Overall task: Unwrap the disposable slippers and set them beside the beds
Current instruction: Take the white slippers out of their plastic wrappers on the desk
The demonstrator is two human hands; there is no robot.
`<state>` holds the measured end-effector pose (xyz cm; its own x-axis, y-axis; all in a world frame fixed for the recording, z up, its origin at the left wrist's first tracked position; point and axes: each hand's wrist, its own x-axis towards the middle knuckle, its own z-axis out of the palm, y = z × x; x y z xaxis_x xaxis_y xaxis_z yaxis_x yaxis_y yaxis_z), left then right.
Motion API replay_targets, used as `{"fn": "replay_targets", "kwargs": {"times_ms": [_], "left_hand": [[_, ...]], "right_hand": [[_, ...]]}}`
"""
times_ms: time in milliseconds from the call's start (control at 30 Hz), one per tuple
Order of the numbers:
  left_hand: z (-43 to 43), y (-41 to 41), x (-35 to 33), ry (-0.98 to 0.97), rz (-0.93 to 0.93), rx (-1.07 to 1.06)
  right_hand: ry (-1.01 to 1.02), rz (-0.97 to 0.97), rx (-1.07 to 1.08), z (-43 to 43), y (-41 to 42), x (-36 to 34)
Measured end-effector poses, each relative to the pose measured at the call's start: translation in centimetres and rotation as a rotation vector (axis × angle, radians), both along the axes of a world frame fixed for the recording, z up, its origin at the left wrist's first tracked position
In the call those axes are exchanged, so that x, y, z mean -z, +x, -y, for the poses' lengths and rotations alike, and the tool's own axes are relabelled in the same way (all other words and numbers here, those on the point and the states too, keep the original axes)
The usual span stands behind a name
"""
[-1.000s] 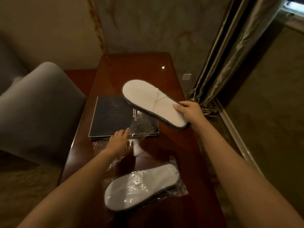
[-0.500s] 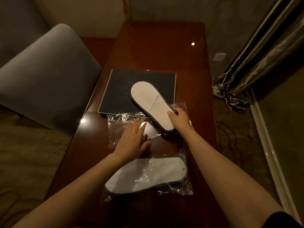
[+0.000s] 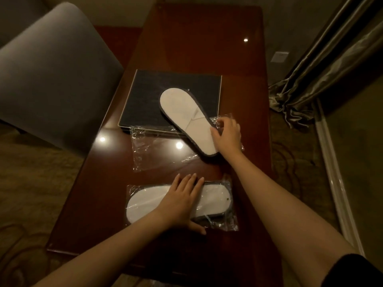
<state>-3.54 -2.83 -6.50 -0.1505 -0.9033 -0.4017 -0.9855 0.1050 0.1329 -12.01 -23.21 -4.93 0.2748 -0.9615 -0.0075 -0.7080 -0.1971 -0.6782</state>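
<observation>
An unwrapped white slipper (image 3: 182,112) with a dark rim lies flat, its heel on a black folder (image 3: 145,94) and its toe on an empty clear wrapper (image 3: 153,152). My right hand (image 3: 227,135) is at the toe end. Its thumb touches the slipper's edge and its fingers arch loosely over the plastic. A second white slipper (image 3: 143,201), sealed in clear plastic, lies across the near part of the table. My left hand (image 3: 180,201) rests palm down on it with fingers spread.
All of this sits on a glossy dark wooden table (image 3: 196,38). A grey upholstered chair (image 3: 51,69) stands close on the left. Curtains (image 3: 331,69) hang at the right above a skirting rail, with a wall socket (image 3: 279,56) behind the table. Patterned carpet surrounds it.
My right hand has lowered the unwrapped slipper onto the folder and wrapper and loosened its hold. My left hand left the empty wrapper and moved back onto the wrapped slipper.
</observation>
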Motion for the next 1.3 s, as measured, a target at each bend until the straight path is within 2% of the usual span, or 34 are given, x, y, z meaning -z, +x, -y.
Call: {"fn": "replay_targets", "kwargs": {"times_ms": [67, 133, 333, 500, 667, 900, 1067, 1200, 1300], "left_hand": [[-0.1, -0.3, -0.1, 0.009, 0.032, 0.011], [-0.1, -0.6, -0.3, -0.019, 0.030, -0.003], [0.4, -0.7, -1.5, -0.079, 0.012, -0.021], [0.7, -0.7, -3.2, -0.128, -0.052, -0.055], [1.0, -0.4, -6.4, -0.226, -0.052, -0.100], [1.4, 2.2, -11.5, -0.349, -0.034, -0.084], [1.2, 4.3, -14.3, -0.431, -0.028, -0.061], [0.9, 5.7, -16.4, -0.502, -0.100, -0.086], [0.7, 6.3, -17.8, -0.604, -0.075, -0.046]], "right_hand": [[-0.039, 0.081, 0.020, -0.5, -1.5, -0.5], [-0.079, 0.081, 0.017, -1.9, -3.7, -0.7], [-0.021, -0.088, -0.061, -10.3, -9.8, 0.9], [-0.029, -0.236, -0.115, -14.2, -9.6, 0.2], [-0.145, -0.162, -0.033, -14.3, -8.0, -3.2], [-0.315, 0.088, 0.096, -13.4, -5.5, -8.5], [-0.344, 0.284, 0.154, -12.6, -4.6, -11.9], [-0.071, 0.577, 0.322, -11.2, -4.9, -14.1], [0.303, 0.857, 0.354, -10.5, -5.6, -14.6]]}}
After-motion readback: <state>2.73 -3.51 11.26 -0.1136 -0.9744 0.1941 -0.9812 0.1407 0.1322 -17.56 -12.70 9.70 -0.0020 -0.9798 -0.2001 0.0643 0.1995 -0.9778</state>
